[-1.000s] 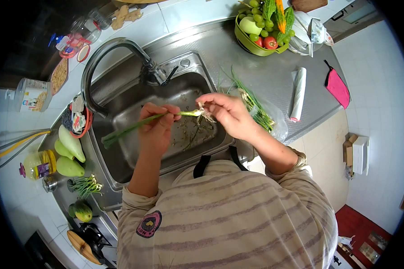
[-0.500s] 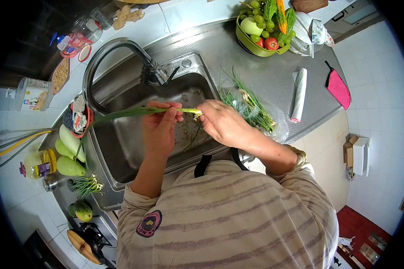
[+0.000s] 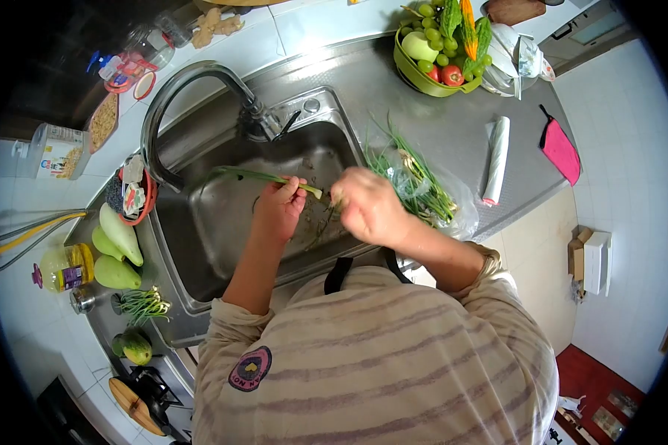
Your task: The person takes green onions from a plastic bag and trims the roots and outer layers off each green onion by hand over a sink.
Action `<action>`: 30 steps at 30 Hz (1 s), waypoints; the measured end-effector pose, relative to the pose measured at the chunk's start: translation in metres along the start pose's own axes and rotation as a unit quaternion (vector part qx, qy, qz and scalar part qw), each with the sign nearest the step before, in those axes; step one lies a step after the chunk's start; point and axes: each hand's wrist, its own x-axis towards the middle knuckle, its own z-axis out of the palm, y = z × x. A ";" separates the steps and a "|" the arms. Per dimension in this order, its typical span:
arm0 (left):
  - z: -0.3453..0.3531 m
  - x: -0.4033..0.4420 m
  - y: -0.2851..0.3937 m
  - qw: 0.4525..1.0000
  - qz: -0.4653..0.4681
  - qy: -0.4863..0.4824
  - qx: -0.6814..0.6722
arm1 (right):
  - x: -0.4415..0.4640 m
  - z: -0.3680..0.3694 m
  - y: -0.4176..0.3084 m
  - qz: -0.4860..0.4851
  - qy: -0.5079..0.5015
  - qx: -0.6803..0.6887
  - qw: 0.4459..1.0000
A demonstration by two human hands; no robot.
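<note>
Over the sink (image 3: 223,222), my left hand (image 3: 280,204) pinches a green onion (image 3: 260,176) near its pale end, with the green leaves reaching left. My right hand (image 3: 371,206) is blurred, just right of the onion's pale tip and apart from it; its fingers are smeared and I cannot make out what they hold. Dark scraps and roots lie in the sink beneath both hands. More green onions (image 3: 427,185) rest on a clear plastic bag (image 3: 464,215) to the right of the sink.
A curved faucet (image 3: 152,122) arches over the sink's left side. A green basket of fruit (image 3: 423,78), a plastic roll (image 3: 497,159) and a pink cloth (image 3: 560,152) are on the right counter. Pale gourds (image 3: 116,273) and a small onion bunch (image 3: 142,305) lie at left.
The onion's pale end has come away from my right hand, which has moved slightly right and down. My left hand has shifted a little right with the onion.
</note>
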 end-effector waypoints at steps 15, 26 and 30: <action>-0.024 0.001 -0.023 0.996 0.031 -0.043 0.074 | -0.079 -0.067 0.023 0.422 -0.248 -0.220 0.844; 0.033 -0.040 -0.012 0.976 -0.106 -0.165 0.091 | -0.089 -0.078 0.003 0.509 -0.075 0.007 0.857; 0.048 -0.057 -0.004 0.953 -0.118 -0.268 0.083 | -0.047 -0.077 -0.041 0.434 -0.041 0.124 0.891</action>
